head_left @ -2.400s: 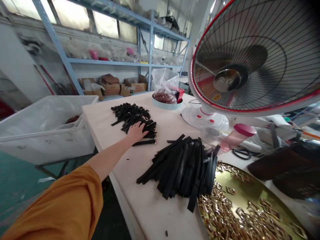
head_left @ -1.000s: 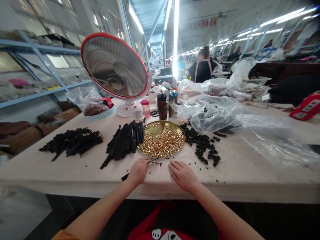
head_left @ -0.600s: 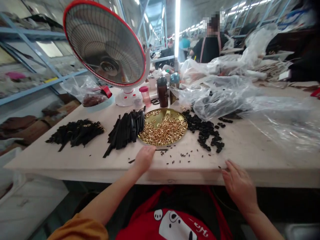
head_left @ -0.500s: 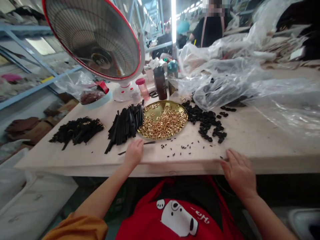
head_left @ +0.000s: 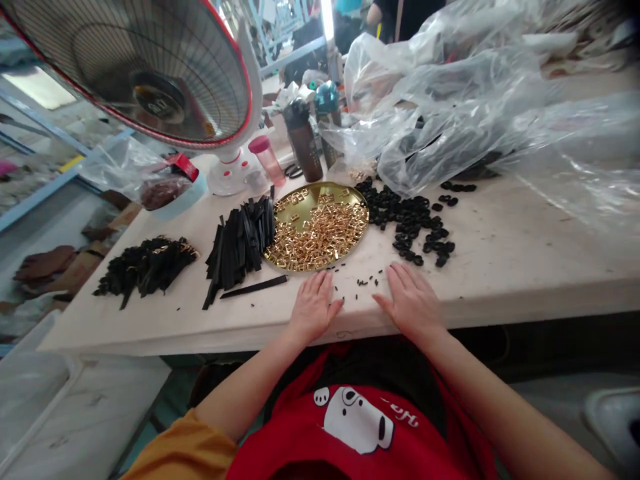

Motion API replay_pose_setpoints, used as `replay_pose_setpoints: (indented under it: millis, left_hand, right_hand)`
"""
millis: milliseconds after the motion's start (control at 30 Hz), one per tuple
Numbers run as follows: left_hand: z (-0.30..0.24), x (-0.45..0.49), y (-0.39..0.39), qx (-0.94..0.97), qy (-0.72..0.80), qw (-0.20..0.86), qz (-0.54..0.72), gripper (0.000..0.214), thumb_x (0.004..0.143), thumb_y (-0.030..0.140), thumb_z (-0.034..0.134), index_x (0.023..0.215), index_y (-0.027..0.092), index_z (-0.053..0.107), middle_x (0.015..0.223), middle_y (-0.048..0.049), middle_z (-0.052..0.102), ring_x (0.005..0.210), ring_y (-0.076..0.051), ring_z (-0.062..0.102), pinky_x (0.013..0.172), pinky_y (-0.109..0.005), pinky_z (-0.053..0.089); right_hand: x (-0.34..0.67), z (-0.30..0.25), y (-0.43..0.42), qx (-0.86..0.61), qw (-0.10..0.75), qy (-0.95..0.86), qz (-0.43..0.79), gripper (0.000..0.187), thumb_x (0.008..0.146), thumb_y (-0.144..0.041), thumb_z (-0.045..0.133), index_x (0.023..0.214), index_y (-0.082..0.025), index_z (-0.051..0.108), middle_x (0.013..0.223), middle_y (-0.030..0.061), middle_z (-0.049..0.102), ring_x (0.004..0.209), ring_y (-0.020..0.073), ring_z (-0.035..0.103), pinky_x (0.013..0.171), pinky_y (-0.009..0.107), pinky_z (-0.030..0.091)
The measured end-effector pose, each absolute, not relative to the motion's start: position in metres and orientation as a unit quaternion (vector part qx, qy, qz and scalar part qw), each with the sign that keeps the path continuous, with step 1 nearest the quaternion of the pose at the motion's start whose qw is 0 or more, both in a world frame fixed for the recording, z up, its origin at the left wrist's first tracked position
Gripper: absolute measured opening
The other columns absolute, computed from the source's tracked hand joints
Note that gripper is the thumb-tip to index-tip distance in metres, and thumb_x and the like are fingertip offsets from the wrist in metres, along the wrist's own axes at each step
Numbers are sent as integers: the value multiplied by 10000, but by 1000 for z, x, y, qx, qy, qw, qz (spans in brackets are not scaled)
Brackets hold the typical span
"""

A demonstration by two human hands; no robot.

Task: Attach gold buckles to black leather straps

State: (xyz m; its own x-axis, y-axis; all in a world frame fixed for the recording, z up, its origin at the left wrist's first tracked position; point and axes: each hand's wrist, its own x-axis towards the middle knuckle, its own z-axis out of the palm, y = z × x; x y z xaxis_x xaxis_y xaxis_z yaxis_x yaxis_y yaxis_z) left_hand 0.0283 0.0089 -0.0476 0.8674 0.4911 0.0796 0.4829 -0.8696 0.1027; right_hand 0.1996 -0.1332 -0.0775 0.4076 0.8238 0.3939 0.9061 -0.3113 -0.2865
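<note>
Since left hand [head_left: 313,308] moved off black strip [head_left: 254,287], right hand [head_left: 413,303] nearer

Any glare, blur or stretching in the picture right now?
In the head view, a light tube burns out white at the top, highlights streak the clear plastic, the fan stretches toward the top-left corner, and the black bits between the left hand and right hand look too soft to identify.

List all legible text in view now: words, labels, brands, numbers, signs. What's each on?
None reads with certainty.
Fan hub: light lettering, too blurred to read.
Red garment: white script beside the bear print, awkwardly angled, unreadable.
Dark bottle: small markings, too small to tell whether they are text.
</note>
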Motion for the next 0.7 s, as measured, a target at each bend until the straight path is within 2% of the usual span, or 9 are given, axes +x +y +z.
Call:
replay_pose_setpoints:
  millis: [167, 233, 300, 367, 433, 467, 567, 700]
  left_hand:
    - [-51, 63, 2, 960, 230, 114, 108, 460, 872, 245, 306, 1301, 80, 332, 1345, -141, 364, 1247, -195, 317, 1038, -382, 267]
    - [-53, 71, 4, 957, 215, 150, 126, 446, 881, 242, 285, 1290, 78, 347, 1334, -145, 379, 1242, -185, 331, 1033, -370, 284]
    - [-53, 76, 8, 956, 207, 161, 128, 450, 888, 296, 303, 1282, 88, 364, 1333, -142, 383, 1239, -196, 337, 1028, -382, 291]
    - [-52, 82, 10, 961, 201, 150, 120, 489, 871, 372, 362, 1276, 99, 381, 1338, -141, 376, 1241, -226, 331, 1030, -416, 280]
    - [-49, 89, 9, 965, 188, 146, 113, 491, 864, 389, 380, 1263, 104, 405, 1328, -138, 391, 1235, -239, 335, 1032, -437, 272]
    - [-47, 92, 6, 966, 177, 154, 110, 464, 872, 368, 364, 1252, 107, 420, 1316, -132, 409, 1228, -232, 347, 1031, -433, 278]
    - [-42, 95, -15, 968, 127, 193, 96, 381, 889, 283, 323, 1208, 139, 474, 1269, -96, 467, 1193, -189, 393, 1017, -385, 323]
    - [-44, 80, -63, 971, 59, 218, 82, 339, 872, 218, 345, 1155, 166, 523, 1215, -67, 522, 1160, -169, 426, 998, -357, 359]
  right_hand:
    - [169, -64, -102, -739, 340, -582, 6, 402, 848, -222, 401, 1164, -4, 520, 1220, 233, 512, 1151, 301, 433, 985, 447, 294]
    - [162, -59, -108, -729, 348, -589, 10, 377, 848, -189, 384, 1169, -51, 526, 1224, 185, 526, 1153, 257, 437, 988, 406, 313]
    - [156, -56, -128, -714, 419, -559, 42, 368, 847, -188, 386, 1176, -106, 528, 1247, 145, 514, 1167, 230, 423, 997, 399, 307]
    - [149, -57, -153, -679, 543, -470, 152, 317, 839, -233, 424, 1111, -181, 578, 1204, 106, 547, 1147, 225, 439, 1004, 428, 285]
    - [143, -63, -174, -618, 633, -297, 360, 251, 825, -314, 467, 960, -189, 639, 1073, 102, 609, 1054, 227, 515, 975, 430, 320]
    - [141, -69, -181, -574, 649, -197, 459, 264, 819, -354, 474, 903, -174, 646, 1000, 111, 631, 987, 233, 557, 939, 443, 356]
    - [143, -86, -184, -458, 645, -53, 609, 359, 855, -386, 373, 890, -132, 625, 880, 129, 658, 837, 219, 627, 804, 435, 457]
    - [156, -99, -167, -229, 666, 144, 695, 280, 868, -299, 380, 811, -144, 605, 764, 58, 666, 700, 128, 638, 699, 273, 498]
